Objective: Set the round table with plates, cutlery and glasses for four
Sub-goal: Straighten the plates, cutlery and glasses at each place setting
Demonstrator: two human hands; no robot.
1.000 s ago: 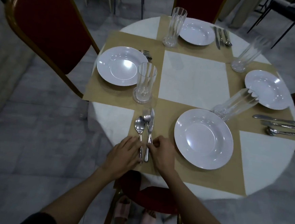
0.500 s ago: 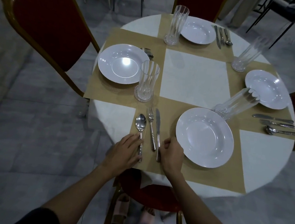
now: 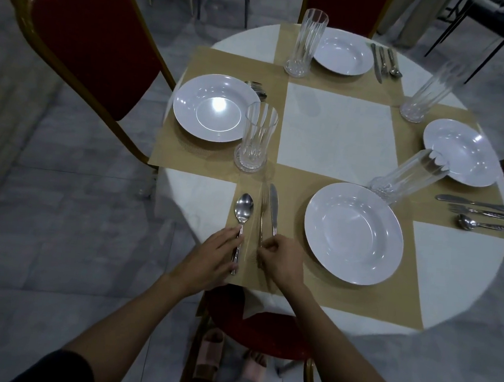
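My left hand (image 3: 213, 255) lies flat with straight fingers on the handle of the spoon (image 3: 244, 208), pressing it to the tan placemat (image 3: 321, 289), its bowl pointing away from me. My right hand (image 3: 282, 262) has its fingers curled, and thumb and forefinger pinch the handle of the fork (image 3: 262, 221), which looks blurred just right of the spoon. The knife (image 3: 273, 206) lies just beside the fork, its handle end at my right knuckles. Right of the three sits the near plate (image 3: 353, 233), white and deep, holding only a soft glare. The near glass (image 3: 408, 179) stands just past its far rim. On the left mat the left plate (image 3: 213, 107) carries a bright spot of light in its well, with the left glass (image 3: 256, 140) upright at its right edge and cutlery tips (image 3: 256, 87) showing behind it. Across the round table (image 3: 202, 193) stand the far plate (image 3: 343, 54), the far glass (image 3: 306, 41) to its left and a far cutlery set (image 3: 384, 62) to its right. On my right are the right plate (image 3: 462, 151), the right glass (image 3: 430, 90) and a right cutlery set (image 3: 481, 215) of three pieces side by side.
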